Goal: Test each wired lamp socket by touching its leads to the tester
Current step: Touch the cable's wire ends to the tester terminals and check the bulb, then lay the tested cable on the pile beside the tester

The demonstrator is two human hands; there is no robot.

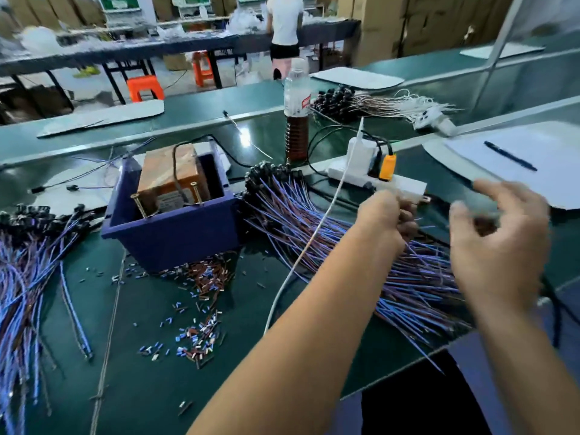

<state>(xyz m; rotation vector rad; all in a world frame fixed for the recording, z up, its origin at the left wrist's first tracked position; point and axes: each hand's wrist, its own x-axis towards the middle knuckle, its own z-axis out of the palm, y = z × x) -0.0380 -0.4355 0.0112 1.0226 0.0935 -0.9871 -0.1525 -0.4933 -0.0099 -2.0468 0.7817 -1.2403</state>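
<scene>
A big fan of wired lamp sockets (292,202) with blue and brown leads lies on the green table right of the tester. The tester (171,180), a brown transformer with two brass screws, sits in a dark blue tray (175,233). My left hand (387,219) grips a bunch of leads from the fan, fingers curled round them. My right hand (499,233) hovers blurred to the right of it, thumb and fingers curved around something dark; what it is I cannot make out. Another pile of sockets (28,255) lies at the far left.
A white power strip (376,180) with an orange plug and a charger stands behind my hands, its white cable (314,233) crossing the leads. A bottle (296,111) stands further back. Cut insulation bits (201,312) litter the table. White sheets with a pen (510,156) lie right.
</scene>
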